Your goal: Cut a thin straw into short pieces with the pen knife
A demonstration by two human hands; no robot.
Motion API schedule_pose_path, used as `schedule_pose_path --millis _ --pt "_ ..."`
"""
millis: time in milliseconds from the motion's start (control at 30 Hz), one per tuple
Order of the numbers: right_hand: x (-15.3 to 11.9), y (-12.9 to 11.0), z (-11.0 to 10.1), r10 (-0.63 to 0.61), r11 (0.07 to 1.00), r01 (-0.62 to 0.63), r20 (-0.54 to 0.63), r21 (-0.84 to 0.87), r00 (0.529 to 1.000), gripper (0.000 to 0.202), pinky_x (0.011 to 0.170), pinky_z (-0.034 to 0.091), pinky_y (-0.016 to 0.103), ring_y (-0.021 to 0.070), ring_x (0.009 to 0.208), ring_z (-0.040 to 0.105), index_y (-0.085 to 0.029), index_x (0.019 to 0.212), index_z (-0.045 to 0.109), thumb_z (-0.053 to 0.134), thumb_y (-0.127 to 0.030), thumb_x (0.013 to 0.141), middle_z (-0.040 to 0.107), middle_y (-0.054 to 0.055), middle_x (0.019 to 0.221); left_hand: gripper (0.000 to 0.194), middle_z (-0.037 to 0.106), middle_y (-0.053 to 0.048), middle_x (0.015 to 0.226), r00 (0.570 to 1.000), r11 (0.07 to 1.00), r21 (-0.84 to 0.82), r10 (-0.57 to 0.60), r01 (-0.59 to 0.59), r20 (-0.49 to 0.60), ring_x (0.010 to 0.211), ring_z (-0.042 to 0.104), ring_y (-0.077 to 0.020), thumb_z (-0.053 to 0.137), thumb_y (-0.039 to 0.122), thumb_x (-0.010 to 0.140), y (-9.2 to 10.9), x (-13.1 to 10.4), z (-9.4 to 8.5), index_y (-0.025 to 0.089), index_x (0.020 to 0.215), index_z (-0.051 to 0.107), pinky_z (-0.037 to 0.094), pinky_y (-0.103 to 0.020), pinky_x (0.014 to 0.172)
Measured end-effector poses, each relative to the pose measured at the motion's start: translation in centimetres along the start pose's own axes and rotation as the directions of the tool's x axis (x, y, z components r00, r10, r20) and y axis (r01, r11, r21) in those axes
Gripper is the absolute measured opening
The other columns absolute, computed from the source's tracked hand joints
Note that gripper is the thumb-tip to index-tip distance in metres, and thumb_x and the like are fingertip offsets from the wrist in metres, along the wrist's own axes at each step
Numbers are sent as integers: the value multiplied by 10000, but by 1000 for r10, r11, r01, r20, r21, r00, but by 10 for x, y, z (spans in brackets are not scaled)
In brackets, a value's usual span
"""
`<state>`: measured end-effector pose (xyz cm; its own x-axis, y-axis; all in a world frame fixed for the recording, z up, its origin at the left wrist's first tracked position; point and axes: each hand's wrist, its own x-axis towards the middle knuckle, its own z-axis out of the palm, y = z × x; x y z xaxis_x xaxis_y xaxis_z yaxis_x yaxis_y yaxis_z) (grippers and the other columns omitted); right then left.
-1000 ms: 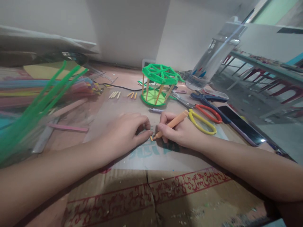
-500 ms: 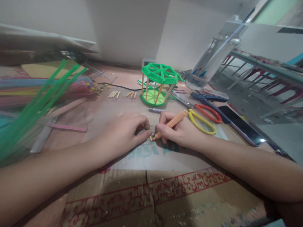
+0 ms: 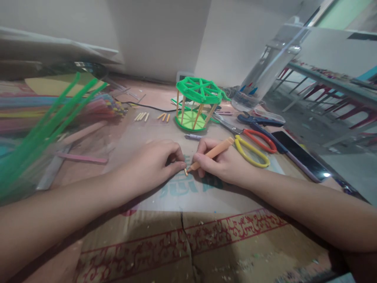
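Note:
My right hand [image 3: 215,157] is closed around an orange marker [image 3: 216,153], its tip pointing down and left. The tip meets a short wooden stick [image 3: 186,172], partly orange, close above the white sheet [image 3: 176,198]. Between thumb and fingertips my left hand [image 3: 161,161] pinches the other end of that stick. Beyond the hands stands a green round frame [image 3: 200,92] on thin wooden posts over a green base [image 3: 192,121]. Pale short sticks [image 3: 141,116] and a few orange ones [image 3: 163,117] lie behind my left hand.
Scissors [image 3: 255,145] with red and yellow handles, blue-handled pliers [image 3: 256,122] and a phone [image 3: 299,155] lie at right. A tall clear bottle [image 3: 265,70] stands behind them. Green strips [image 3: 55,129] and a pink stick [image 3: 82,158] are at left. Patterned cardboard [image 3: 165,251] lies in front.
The marker tip has shifted slightly left along with the short stick, and the stick's tilt differs a little. Both hands keep their grips.

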<state>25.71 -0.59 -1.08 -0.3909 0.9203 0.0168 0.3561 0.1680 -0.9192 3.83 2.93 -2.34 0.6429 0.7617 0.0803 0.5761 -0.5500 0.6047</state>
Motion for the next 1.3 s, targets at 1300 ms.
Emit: schedule_pose_path --millis 1300 --pt "0 -3 2 -8 998 4 -65 -57 998 247 479 385 219 108 506 570 -231 751 509 658 -311 932 634 -40 563 224 667 19 705 1000 1000 15 -10 10 -2 639 560 -162 613 392 937 2 8 3 221 804 671 330 -305 620"
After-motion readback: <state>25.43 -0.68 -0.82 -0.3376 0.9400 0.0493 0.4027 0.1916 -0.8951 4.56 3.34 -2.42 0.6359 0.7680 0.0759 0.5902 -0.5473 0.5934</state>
